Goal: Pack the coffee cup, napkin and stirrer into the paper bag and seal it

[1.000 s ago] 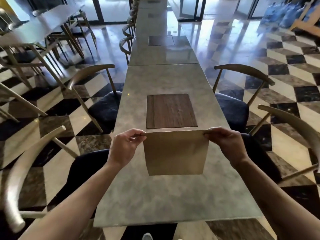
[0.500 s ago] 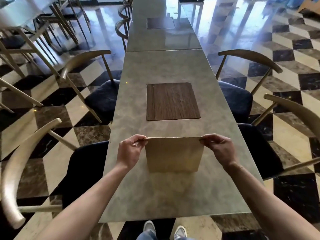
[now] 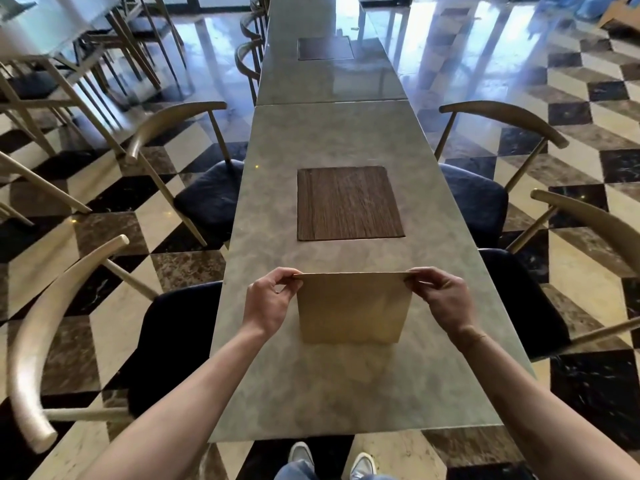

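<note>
A plain brown paper bag (image 3: 353, 308) stands upright on the grey stone table (image 3: 311, 393), its bottom edge resting on the surface. My left hand (image 3: 270, 299) pinches the bag's top left corner and my right hand (image 3: 441, 297) pinches the top right corner. The top edge is pressed flat and closed between them. No coffee cup, napkin or stirrer shows anywhere; whatever the bag holds is hidden.
A dark wooden placemat (image 3: 348, 202) lies on the table just beyond the bag. Chairs with curved wooden backs and dark cushions (image 3: 207, 199) line both sides. A second table (image 3: 329, 77) adjoins at the far end. My shoes (image 3: 301, 455) show below the near edge.
The bag has come down from the air until its base rests on the table. Both hands kept their pinch on the top corners. The view tilted downward.
</note>
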Demonstrator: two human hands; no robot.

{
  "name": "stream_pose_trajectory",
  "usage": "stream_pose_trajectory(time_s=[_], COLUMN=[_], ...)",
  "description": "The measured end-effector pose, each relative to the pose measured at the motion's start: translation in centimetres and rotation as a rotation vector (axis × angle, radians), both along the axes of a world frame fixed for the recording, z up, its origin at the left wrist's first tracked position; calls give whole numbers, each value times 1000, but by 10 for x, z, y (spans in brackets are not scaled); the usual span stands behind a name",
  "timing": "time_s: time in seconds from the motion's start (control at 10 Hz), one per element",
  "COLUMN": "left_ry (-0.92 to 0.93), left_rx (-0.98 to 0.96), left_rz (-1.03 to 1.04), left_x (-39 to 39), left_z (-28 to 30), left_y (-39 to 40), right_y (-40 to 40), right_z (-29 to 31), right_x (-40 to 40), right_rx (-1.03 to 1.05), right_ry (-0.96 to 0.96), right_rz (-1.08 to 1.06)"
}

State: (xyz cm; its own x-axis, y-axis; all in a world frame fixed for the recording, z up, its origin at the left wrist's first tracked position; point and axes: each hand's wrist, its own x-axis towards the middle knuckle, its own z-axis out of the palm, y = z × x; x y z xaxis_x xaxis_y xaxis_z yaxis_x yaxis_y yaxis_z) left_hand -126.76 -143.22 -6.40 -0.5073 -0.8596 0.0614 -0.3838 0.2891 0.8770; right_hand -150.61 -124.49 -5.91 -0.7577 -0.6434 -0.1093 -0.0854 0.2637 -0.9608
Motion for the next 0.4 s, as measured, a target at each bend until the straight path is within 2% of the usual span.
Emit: stream_pose_trajectory(time_s=[0.4], left_ry=[68], left_rx=[-57], left_rz=[-61], left_x=[22], left_z=[27], left_y=[-9], right_y=[5], right_z=[40], right_x=[30], right_rx=[7], right_ry=[153], right_rz=[-79])
